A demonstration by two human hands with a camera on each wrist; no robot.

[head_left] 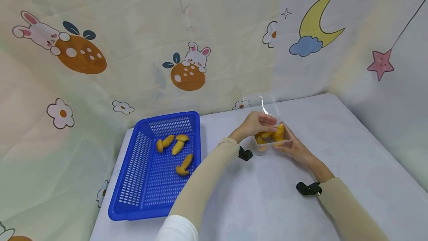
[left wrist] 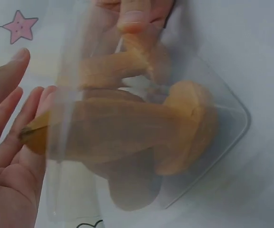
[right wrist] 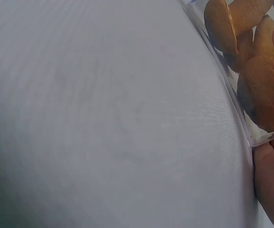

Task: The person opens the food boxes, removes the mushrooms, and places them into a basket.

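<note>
A clear plastic box (head_left: 262,150) with its lid raised stands on the white table and holds several yellow-brown mushrooms (head_left: 279,132). My right hand (head_left: 296,149) grips the box from its right side, thumb along the near wall. Over the box's open top is my left hand (head_left: 255,125). In the left wrist view, the fingers of the left hand (left wrist: 13,152) are extended beside one mushroom (left wrist: 127,128), whose stem end sticks out past the box edge. The right wrist view catches more mushrooms (right wrist: 264,92) through the clear wall.
To the left lies a blue perforated plastic basket (head_left: 198,140) with three mushrooms (head_left: 179,146) inside. A printed cloth (head_left: 227,40) with rabbits and flowers hangs behind the white table (head_left: 334,129). Both wrists carry small black devices (head_left: 245,154).
</note>
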